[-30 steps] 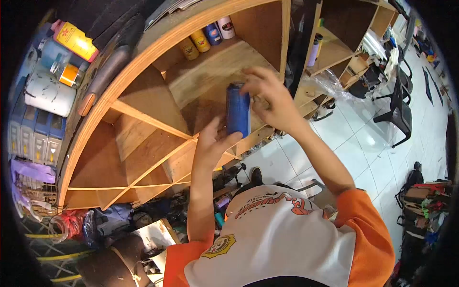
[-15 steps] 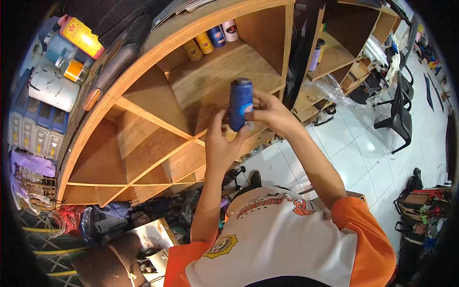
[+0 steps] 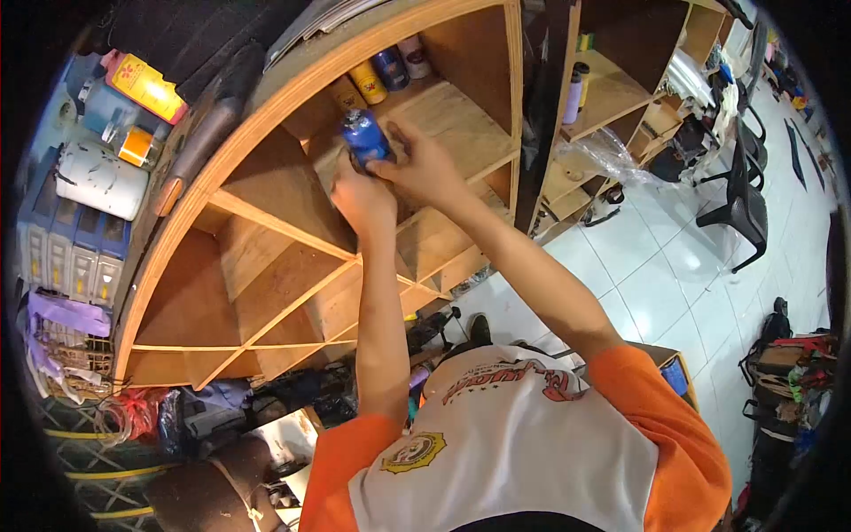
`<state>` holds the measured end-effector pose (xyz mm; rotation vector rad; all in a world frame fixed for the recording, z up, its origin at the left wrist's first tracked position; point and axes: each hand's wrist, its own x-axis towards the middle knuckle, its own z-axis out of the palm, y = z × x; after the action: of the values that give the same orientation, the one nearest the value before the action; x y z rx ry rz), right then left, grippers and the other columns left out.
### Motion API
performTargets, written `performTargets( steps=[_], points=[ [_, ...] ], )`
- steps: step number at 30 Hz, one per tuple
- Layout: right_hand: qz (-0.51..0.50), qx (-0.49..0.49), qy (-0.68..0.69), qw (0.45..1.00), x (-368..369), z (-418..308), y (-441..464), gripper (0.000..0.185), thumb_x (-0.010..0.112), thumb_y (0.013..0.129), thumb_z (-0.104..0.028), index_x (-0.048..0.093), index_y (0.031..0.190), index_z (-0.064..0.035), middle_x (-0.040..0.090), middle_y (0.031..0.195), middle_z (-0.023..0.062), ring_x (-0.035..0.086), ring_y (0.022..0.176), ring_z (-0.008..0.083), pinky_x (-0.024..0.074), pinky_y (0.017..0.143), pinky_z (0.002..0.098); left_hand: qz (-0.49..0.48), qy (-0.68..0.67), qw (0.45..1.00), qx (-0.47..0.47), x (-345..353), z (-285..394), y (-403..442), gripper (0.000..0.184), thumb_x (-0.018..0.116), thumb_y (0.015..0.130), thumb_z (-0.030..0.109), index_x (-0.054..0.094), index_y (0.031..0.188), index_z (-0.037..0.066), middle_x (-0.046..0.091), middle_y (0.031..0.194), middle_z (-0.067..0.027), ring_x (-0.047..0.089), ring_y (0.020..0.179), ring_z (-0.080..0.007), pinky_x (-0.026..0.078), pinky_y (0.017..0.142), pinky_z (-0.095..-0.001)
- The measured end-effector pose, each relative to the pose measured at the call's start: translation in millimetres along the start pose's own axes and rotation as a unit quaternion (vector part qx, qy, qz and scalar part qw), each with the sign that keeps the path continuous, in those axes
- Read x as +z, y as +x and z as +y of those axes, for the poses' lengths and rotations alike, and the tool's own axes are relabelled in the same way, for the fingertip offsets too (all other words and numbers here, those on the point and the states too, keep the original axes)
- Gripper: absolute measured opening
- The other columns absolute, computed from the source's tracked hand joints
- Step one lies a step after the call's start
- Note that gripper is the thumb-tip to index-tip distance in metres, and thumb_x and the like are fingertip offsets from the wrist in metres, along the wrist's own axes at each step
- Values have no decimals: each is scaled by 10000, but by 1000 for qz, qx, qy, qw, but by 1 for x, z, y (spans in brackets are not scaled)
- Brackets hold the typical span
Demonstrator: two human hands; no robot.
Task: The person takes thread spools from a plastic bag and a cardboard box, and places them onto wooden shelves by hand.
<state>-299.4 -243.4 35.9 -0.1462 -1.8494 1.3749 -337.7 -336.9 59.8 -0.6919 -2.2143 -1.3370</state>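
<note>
Shelf unit point(image 3: 284, 225): wooden, with a curved front edge, filling much of the left of my remote view.
Upper compartment point(image 3: 470, 124): behind the blue can point(image 3: 364, 140); I cannot tell how deep inside the can is.
Left hand point(image 3: 363, 195): curled around the can's lower end.
Right hand point(image 3: 424, 161): narrowed in, thumb at the can's lower right, so I see both hands holding it.
Can row point(image 3: 367, 82): yellow, blue and whitish, standing farther back.
Long axis: slanted, top toward my upper left, base lower right.
Finish: glossy blue, bright highlights, greyish top.
</note>
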Motion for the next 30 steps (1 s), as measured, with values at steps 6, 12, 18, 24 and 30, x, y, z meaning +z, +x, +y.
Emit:
performTargets(
  steps=[6, 12, 18, 24, 30],
  points=[
    [-87, 142, 16, 986, -70, -42, -82, 535, 671, 832, -157, 450, 1281, 32, 574, 1208, 175, 561, 1118, 214, 458, 925, 304, 64, 77, 988, -114, 80, -91, 92, 435, 775, 678, 234, 625, 1035, 34, 675, 924, -165, 648, 882, -323, 497, 784, -407],
    [44, 364, 67, 928, -156, 17, -252, 353, 603, 861, -68, 521, 1192, 24, 639, 1047, 133, 612, 967, 176, 496, 830, 289, 45, 135, 976, -167, 96, -127, 150, 667, 826, 577, 405, 607, 1120, 87, 656, 1067, -100, 641, 947, -289, 510, 841, -394],
    [224, 487, 26, 844, -212, 4, -344, 308, 584, 874, -85, 543, 1161, 20, 659, 955, 116, 631, 883, 170, 519, 764, 285, 30, 167, 982, -82, 115, -169, 160, 732, 839, 554, 402, 576, 1186, 142, 645, 1104, -117, 635, 963, -298, 512, 820, -402],
    [255, 439, 28, 861, -230, -3, -338, 296, 570, 892, -102, 538, 1164, 13, 643, 956, 104, 625, 879, 172, 520, 764, 284, -4, 199, 977, -74, 114, -173, 147, 671, 771, 602, 427, 584, 1185, 151, 640, 1087, -154, 615, 1010, -276, 496, 828, -414],
    [372, 410, -38, 832, -263, -18, -355, 227, 556, 908, -105, 575, 1082, 39, 643, 857, 81, 618, 747, 125, 503, 652, 243, 76, 291, 954, 16, 103, -148, 141, 524, 724, 668, 282, 579, 1122, 64, 617, 1056, -160, 592, 941, -264, 493, 763, -401]
  ],
)
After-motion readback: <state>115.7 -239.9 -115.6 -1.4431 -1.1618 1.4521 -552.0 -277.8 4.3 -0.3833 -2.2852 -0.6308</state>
